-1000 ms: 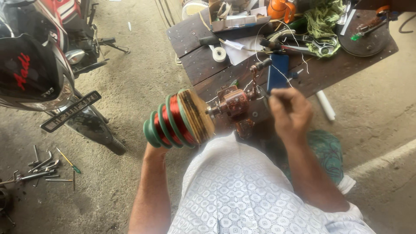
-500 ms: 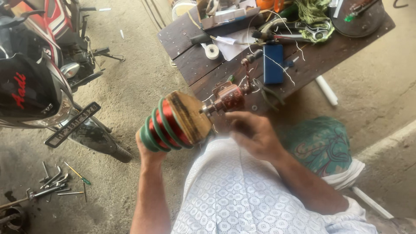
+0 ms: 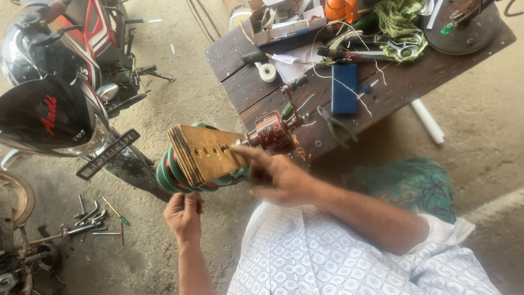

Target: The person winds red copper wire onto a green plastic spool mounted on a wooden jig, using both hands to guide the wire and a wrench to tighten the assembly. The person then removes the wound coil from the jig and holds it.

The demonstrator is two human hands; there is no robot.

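Seen from above, looking down past a white patterned shirt [image 3: 327,257]. Right hand [image 3: 275,175] laid against the flat wooden end plate [image 3: 204,153] of a winding former, fingers spread and touching the wood beside a small copper-coloured hand-crank winder [image 3: 271,131]. Behind the plate, red and green coils of wire [image 3: 172,175] wrapped in bands. Left hand [image 3: 184,214] just below the coils, fingers curled shut, pinching something too fine to tell. Winder fixed at the near edge of a dark wooden counter [image 3: 245,95]. On the counter: blue rectangular case [image 3: 344,87] near the middle, white tape roll [image 3: 267,72] toward the left, grey pliers [image 3: 334,124] at the near edge. Parked motorcycle [image 3: 65,98] left, loose spanners [image 3: 90,221] on the concrete floor.
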